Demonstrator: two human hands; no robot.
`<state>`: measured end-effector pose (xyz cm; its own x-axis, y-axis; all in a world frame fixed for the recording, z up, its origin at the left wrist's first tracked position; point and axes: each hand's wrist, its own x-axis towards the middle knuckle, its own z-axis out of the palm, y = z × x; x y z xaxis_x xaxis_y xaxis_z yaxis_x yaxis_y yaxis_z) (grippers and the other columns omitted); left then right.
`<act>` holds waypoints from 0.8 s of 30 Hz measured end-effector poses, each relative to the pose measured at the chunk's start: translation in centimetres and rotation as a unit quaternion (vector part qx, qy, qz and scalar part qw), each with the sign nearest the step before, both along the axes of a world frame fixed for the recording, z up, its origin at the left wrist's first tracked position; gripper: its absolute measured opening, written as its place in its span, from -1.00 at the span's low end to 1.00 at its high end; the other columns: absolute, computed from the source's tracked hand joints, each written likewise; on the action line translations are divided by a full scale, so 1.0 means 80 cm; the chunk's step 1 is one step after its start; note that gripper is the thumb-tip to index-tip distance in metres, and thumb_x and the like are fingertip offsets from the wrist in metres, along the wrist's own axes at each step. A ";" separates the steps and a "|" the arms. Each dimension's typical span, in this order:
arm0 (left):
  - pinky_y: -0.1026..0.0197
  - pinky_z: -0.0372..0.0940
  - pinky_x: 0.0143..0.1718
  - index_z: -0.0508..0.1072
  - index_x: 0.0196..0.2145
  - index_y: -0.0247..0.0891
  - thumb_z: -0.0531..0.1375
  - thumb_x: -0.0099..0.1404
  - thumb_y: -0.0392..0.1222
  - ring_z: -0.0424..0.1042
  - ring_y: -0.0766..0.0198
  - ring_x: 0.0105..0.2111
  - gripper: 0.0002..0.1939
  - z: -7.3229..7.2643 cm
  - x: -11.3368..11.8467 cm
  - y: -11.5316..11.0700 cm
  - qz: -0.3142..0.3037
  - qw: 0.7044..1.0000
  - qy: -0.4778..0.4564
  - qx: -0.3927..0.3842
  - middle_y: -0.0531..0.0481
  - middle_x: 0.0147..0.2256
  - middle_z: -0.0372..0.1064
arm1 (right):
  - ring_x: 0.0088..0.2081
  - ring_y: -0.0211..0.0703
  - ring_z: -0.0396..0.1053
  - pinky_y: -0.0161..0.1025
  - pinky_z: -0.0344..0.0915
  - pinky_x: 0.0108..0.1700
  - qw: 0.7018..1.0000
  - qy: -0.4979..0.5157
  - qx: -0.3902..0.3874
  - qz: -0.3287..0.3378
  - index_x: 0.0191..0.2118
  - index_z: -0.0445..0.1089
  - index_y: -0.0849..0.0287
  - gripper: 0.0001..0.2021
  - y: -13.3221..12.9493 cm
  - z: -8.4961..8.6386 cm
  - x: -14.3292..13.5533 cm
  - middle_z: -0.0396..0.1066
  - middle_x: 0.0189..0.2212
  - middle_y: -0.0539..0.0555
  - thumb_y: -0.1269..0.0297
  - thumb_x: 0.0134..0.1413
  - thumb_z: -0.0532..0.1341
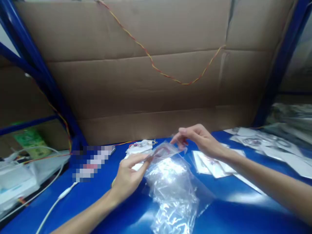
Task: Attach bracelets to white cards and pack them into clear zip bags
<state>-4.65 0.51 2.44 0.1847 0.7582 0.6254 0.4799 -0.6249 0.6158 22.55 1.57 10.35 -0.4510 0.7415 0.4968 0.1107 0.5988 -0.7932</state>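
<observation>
My left hand (131, 170) pinches the left edge of a small clear plastic bag (164, 152) between thumb and fingers. A curved reddish strip shows through the bag, too blurred to name. At the bag's far right edge is my right hand (195, 138), with its thumb apart from its bent fingers. Those fingertips meet or overlap the plastic; whether they are inside the bag cannot be made out. Below both hands lies a pile of clear plastic bags (173, 198) on the blue tabletop (117, 214).
White cards in clear sleeves (212, 164) lie right of the pile, with more flat packets (263, 141) farther right. Behind the left hand is a white packet (138, 148) with thin wires. A white cable (52, 206) crosses the left side. Cardboard (156, 97) backs the table.
</observation>
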 end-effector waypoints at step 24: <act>0.03 0.45 -0.15 0.69 -0.19 -0.15 0.26 0.40 -0.14 0.59 0.06 -0.27 -0.82 -0.002 0.002 0.005 -0.045 0.995 0.053 0.067 -0.07 -0.26 0.66 | -0.56 -0.28 0.27 -0.32 0.16 -0.49 0.977 -0.145 0.150 -0.046 -0.35 0.64 0.18 -0.69 0.013 -0.017 0.004 0.44 -0.59 -0.01 0.00 0.06 0.43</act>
